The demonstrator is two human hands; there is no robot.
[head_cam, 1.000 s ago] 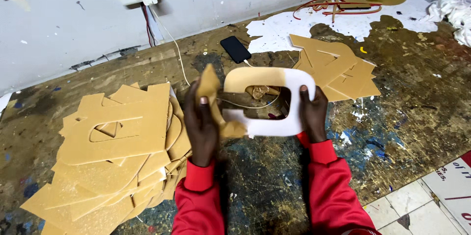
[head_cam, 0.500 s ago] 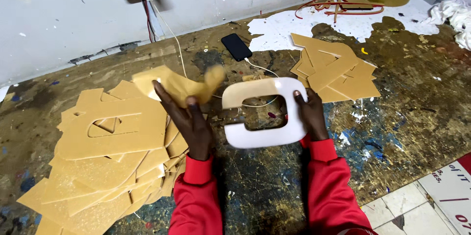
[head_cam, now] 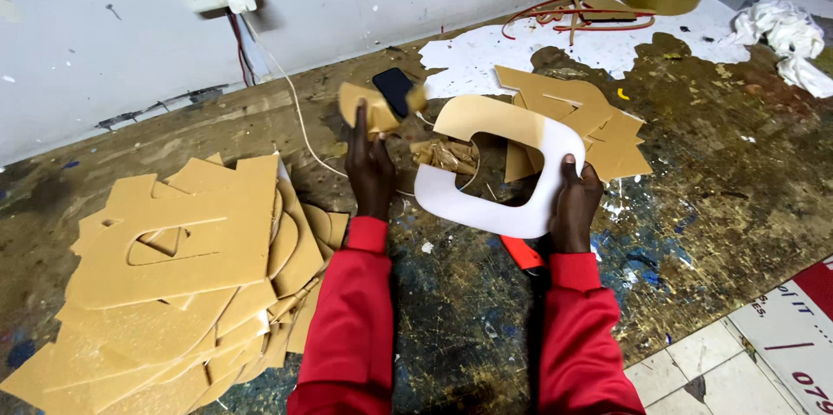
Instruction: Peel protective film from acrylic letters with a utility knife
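The head view looks down on a paint-stained workbench (head_cam: 711,172) where the backing is coming off a cut-out letter. The right hand (head_cam: 574,202) grips the white letter shape (head_cam: 486,202) at its right edge, thumb pressed on its face, holding it tilted just above the bench. The left hand (head_cam: 371,168) is closed on a strip of tan backing paper (head_cam: 375,107), lifted near the black phone (head_cam: 395,88). Tan film covers the letter's upper arc, so I judge the peeling only part done; the next pull calls for a firm hold on the letter. To the left lies a heap of tan sheets (head_cam: 173,267), to the right a smaller tan pile (head_cam: 590,124). Between them is open bench; an orange tool (head_cam: 523,252) lies under the right wrist.
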